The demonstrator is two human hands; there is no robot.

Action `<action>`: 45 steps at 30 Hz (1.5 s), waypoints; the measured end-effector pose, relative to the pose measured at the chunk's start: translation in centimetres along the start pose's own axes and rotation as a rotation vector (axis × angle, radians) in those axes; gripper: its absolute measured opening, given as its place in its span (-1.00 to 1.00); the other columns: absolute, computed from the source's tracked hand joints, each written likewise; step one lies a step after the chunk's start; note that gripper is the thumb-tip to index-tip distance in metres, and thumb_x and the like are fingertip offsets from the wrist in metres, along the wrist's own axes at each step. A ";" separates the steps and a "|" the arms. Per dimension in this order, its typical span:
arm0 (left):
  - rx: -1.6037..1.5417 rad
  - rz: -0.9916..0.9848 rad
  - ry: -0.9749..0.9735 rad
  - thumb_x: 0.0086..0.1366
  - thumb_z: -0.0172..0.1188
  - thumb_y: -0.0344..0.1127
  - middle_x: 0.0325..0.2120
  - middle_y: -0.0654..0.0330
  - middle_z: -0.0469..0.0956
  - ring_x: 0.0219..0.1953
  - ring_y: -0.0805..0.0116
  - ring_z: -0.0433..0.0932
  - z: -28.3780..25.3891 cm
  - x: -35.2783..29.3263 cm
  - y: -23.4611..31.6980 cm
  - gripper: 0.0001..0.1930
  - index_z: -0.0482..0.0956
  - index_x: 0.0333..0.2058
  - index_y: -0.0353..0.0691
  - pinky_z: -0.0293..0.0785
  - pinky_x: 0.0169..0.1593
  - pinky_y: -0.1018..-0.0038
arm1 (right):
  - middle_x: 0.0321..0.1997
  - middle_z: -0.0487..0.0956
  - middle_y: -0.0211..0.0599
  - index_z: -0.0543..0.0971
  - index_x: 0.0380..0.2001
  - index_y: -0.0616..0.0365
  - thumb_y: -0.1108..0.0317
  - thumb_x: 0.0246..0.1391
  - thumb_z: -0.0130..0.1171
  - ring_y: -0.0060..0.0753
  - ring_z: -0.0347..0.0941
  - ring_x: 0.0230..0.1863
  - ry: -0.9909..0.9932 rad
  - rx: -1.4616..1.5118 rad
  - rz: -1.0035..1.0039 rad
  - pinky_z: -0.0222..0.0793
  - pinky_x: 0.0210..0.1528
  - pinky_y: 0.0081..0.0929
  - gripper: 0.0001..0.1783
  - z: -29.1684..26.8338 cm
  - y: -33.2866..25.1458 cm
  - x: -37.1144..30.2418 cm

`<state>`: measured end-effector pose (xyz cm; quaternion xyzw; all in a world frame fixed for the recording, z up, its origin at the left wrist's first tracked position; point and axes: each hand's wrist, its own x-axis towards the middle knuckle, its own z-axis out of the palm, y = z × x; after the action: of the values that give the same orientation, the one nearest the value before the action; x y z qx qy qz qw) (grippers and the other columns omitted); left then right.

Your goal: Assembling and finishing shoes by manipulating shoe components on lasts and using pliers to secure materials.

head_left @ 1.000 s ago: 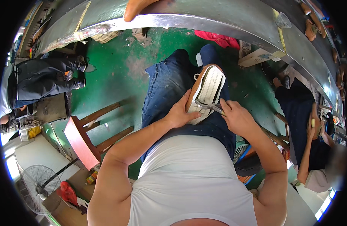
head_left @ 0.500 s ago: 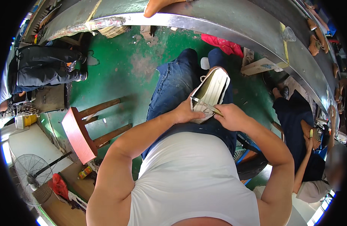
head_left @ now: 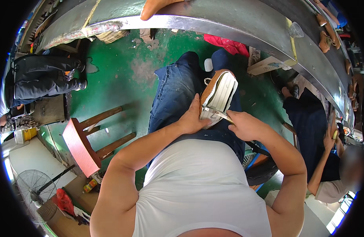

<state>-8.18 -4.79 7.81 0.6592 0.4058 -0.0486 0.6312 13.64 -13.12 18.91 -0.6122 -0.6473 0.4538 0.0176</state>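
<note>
A brown shoe [head_left: 207, 91] with a pale, white-edged bottom lies sole up across my lap, its far end pointing away from me. My left hand [head_left: 193, 116] grips its left side near the closer end, fingers along the brown upper and thumb by the sole's edge. In my right hand [head_left: 245, 124] is a slim metal tool [head_left: 216, 112] with a light yellowish handle, closed in the fingers. Its metal part lies across the near part of the sole; its exact kind is too small to tell.
A metal-edged grey workbench [head_left: 229, 29] curves across the far side, with brown shoe parts [head_left: 324, 41] on it. At left stand a red-topped stool [head_left: 81, 148] and a wire fan [head_left: 35, 193]. A co-worker [head_left: 324, 166] sits at right; another person's dark-trousered legs [head_left: 47, 75] are at left.
The shoe has tilted, so more of its brown left side shows. My left fingers have straightened along that side. The metal tool has shifted over the sole. The whole view has moved slightly.
</note>
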 end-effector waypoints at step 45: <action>0.566 0.186 0.061 0.39 0.10 -0.03 0.36 -0.34 0.03 0.12 -0.25 0.49 -1.3 1.0 4.2 -0.18 -0.12 0.45 -0.12 0.45 0.17 0.24 | -0.32 0.59 0.19 0.43 -0.24 0.27 0.03 0.34 -0.03 0.29 0.54 -0.23 0.592 0.066 -0.024 0.45 -0.16 0.04 -0.57 3.4 6.1 3.6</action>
<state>-5.63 -2.62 10.87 0.8444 0.3329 -0.0819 0.4117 15.46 -13.12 11.26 -0.7094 -0.6060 0.2760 0.2310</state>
